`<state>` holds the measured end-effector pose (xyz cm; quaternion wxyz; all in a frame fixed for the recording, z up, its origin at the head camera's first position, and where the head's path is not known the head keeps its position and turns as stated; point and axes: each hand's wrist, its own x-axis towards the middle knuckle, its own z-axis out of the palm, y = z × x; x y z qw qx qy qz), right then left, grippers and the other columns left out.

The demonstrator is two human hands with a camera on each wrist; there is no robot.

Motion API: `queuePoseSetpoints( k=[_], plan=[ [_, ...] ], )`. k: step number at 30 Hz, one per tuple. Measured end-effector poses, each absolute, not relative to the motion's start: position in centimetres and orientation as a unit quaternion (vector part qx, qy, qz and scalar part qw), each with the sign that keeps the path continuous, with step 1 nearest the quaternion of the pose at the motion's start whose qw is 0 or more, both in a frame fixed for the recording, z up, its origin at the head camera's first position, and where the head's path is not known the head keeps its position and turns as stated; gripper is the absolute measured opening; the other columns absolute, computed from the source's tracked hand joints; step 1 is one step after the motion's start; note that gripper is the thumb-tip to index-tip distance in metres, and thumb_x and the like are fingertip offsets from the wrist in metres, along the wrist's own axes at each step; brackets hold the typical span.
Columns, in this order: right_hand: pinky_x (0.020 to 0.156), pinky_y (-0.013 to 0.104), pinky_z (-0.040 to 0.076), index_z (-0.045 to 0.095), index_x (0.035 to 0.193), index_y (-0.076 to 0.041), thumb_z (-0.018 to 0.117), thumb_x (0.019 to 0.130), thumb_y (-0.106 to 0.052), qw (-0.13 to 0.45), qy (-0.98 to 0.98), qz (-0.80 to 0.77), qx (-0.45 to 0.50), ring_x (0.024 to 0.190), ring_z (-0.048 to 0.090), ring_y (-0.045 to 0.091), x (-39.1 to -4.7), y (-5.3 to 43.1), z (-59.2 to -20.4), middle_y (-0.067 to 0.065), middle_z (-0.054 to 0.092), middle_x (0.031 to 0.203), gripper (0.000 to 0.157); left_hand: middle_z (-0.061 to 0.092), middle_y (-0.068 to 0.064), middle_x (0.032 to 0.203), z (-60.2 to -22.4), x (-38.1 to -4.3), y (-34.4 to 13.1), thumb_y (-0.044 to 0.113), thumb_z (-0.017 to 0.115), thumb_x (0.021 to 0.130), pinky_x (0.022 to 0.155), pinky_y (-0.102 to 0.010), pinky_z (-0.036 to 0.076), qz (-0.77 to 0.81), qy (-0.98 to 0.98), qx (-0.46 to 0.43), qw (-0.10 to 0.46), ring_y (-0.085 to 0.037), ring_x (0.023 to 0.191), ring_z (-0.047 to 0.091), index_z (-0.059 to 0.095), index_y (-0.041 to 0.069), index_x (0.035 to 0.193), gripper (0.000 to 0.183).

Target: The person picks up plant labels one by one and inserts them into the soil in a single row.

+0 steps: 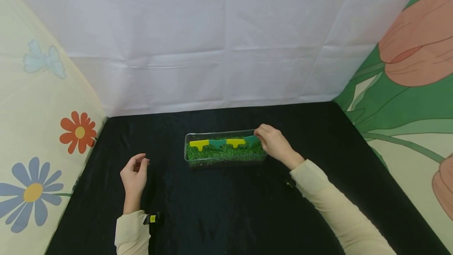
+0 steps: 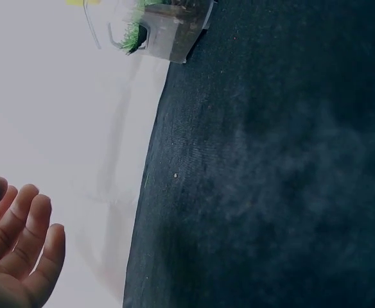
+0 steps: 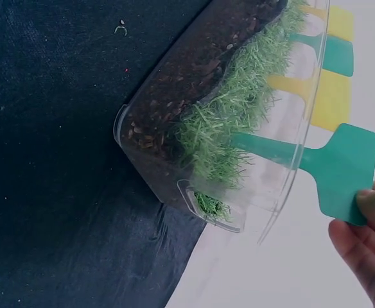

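My right hand (image 1: pixel 274 143) pinches the edge of a green plant label (image 3: pixel 347 172) between thumb and fingers; its stem goes down into the grass at one end of a clear plastic box (image 1: pixel 226 162). Dark soil (image 3: pixel 174 90) and green grass (image 3: pixel 239 90) fill the box. Along the same row stand a yellow label (image 1: pixel 235 142), another green label (image 1: pixel 217 143) and a second yellow label (image 1: pixel 199 144). Off to the left of the box, my left hand (image 1: pixel 134 174) hangs above the cloth with fingers loosely bent and nothing in it.
Black cloth (image 1: pixel 219 207) covers the table, with a few small crumbs on it. A white sheet (image 1: pixel 226 42) hangs behind. Flower-printed panels (image 1: pixel 39 129) flank the table on both sides. Dark straps with small devices sit at both wrists.
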<state>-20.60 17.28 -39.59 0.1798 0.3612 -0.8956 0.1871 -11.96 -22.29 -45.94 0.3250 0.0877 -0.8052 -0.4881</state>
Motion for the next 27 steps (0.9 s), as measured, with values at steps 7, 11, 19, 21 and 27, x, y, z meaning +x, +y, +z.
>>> queuePoseSetpoints(
  k=[7,11,19,21,27],
  plan=[
    [0.062,0.031,0.05,0.063,0.087,0.0,0.06,0.083,0.006,0.175,-0.895,0.191,0.362,0.073,0.056,0.021,-20.72,17.36,-39.56,0.008,0.056,0.081,0.008,0.063,-0.018,0.077,-45.88,-12.03,-22.19,-0.004,0.056,0.085,0.057,-0.005,0.038,-0.489,-0.805,0.086,0.326,0.013,0.063,0.048,0.064,-0.01,0.091,0.011],
    [0.062,0.031,0.05,0.063,0.087,-0.001,0.06,0.082,0.007,0.183,-0.89,0.197,0.368,0.073,0.056,0.021,-20.72,17.37,-39.37,0.007,0.057,0.081,0.01,0.063,-0.018,0.077,-45.85,-12.06,-22.18,-0.004,0.056,0.085,0.057,-0.006,0.038,-0.49,-0.805,0.086,0.324,0.013,0.064,0.048,0.063,-0.01,0.092,0.012],
    [0.062,0.031,0.05,0.063,0.087,-0.001,0.061,0.081,0.008,0.192,-0.883,0.204,0.376,0.073,0.056,0.02,-20.72,17.13,-39.11,0.008,0.057,0.081,0.011,0.064,-0.018,0.077,-45.93,-11.98,-22.23,-0.004,0.056,0.085,0.056,-0.006,0.038,-0.491,-0.805,0.086,0.323,0.012,0.064,0.048,0.064,-0.009,0.092,0.012],
    [0.063,0.031,0.05,0.063,0.087,-0.001,0.061,0.081,0.008,0.186,-0.886,0.2,0.375,0.073,0.056,0.021,-20.69,17.07,-39.2,0.007,0.056,0.081,0.011,0.064,-0.017,0.077,-45.96,-11.96,-22.26,-0.004,0.056,0.085,0.056,-0.006,0.038,-0.49,-0.805,0.087,0.322,0.012,0.064,0.048,0.064,-0.009,0.092,0.011],
    [0.062,0.03,0.049,0.063,0.087,-0.001,0.06,0.082,0.007,0.178,-0.889,0.195,0.375,0.072,0.056,0.02,-20.67,17.02,-39.61,0.007,0.056,0.08,0.009,0.064,-0.017,0.078,-46.01,-11.9,-22.36,-0.004,0.056,0.085,0.056,-0.006,0.038,-0.487,-0.808,0.091,0.319,0.012,0.064,0.048,0.064,-0.009,0.093,0.012]
  ],
)
